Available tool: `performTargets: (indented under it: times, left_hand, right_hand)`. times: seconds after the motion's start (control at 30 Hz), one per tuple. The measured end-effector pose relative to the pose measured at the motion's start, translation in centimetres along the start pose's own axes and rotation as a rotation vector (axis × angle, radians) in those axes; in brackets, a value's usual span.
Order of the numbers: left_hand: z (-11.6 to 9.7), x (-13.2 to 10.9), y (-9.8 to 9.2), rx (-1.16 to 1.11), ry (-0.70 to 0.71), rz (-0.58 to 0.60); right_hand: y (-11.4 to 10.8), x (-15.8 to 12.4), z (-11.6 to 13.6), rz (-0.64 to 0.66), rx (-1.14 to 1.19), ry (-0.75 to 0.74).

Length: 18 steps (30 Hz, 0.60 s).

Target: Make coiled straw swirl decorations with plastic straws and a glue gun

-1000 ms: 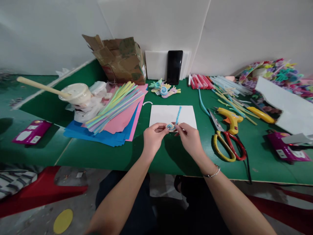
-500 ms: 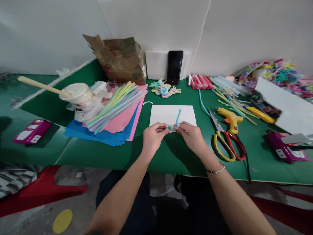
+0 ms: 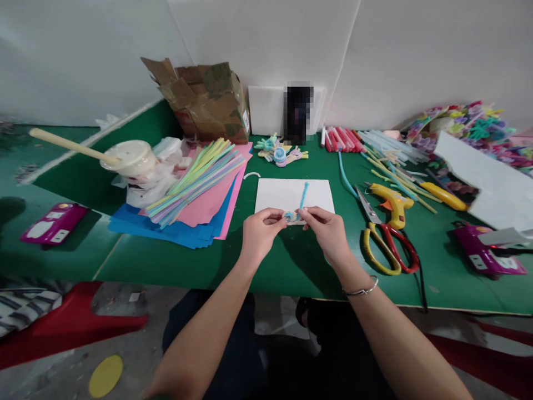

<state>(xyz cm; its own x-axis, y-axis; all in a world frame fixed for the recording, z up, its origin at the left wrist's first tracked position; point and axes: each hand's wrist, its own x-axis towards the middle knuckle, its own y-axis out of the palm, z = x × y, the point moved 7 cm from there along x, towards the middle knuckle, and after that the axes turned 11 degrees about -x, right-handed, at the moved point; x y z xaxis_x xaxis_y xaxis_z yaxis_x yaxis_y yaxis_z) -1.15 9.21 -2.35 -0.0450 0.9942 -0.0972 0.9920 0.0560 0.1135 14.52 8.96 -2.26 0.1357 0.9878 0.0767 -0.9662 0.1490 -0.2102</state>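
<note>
A light blue pipe cleaner is partly wound into a small coil, with its free end pointing up and away from me. My left hand pinches the coil's left side between thumb and fingers. On the other side, my right hand grips the pipe cleaner where the straight end leaves the coil. Both hands are just above the near edge of a white board. A finished-looking cluster of pastel pipe cleaner shapes lies beyond the board.
Scissors and a yellow glue gun lie at right, near bundled pipe cleaners. To the left, pastel pipe cleaners rest on coloured sheets. A cardboard box and a lidded tub stand behind.
My right hand has shifted its grip slightly at the base of the straight end, and its wrist has moved a little left. My left hand stays nearly where it was.
</note>
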Motion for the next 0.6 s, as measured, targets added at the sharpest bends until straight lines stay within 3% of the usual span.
performTargets:
  times: [0.3, 0.6]
  left_hand:
    - [0.3, 0.0, 0.1, 0.079, 0.006, 0.034]
    - [0.0, -0.1, 0.3, 0.178, 0.042, 0.057]
  right_hand:
    - [-0.5, -0.2, 2.2, 0.017, -0.393, -0.347]
    - [-0.2, -0.6, 2.9, 0.091, -0.589, -0.589]
